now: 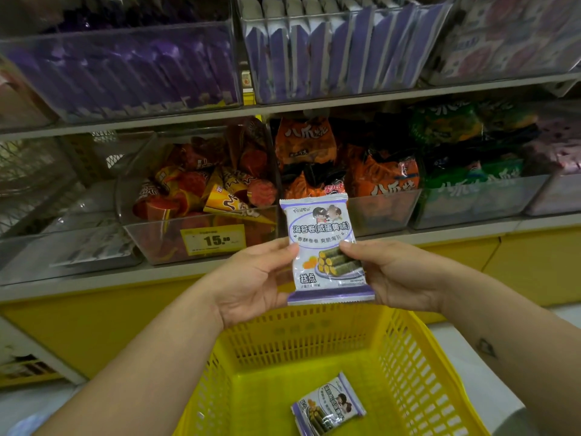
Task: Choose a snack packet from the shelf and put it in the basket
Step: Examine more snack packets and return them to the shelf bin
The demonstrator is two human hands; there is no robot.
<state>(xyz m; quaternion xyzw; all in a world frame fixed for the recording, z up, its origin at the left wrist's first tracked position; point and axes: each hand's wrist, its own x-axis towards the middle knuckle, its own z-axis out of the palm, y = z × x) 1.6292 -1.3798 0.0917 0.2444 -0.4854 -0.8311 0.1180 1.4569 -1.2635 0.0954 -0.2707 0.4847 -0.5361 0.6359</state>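
Note:
I hold a white and purple snack packet (323, 250) upright in front of the shelf, its printed face toward me. My left hand (251, 278) pinches its left edge and my right hand (393, 275) pinches its right edge, thumbs on the front. Directly below the packet stands a yellow plastic basket (405, 350) with slotted walls. On the basket's floor lies another packet of the same kind (328, 404), tilted.
Clear shelf bins hold purple packets (330, 51) on the upper shelf, orange cone snacks (213, 190), orange bags (383, 177) and green bags (465, 152) on the lower one. A yellow price tag (213, 239) reads 15. The shelf base is yellow.

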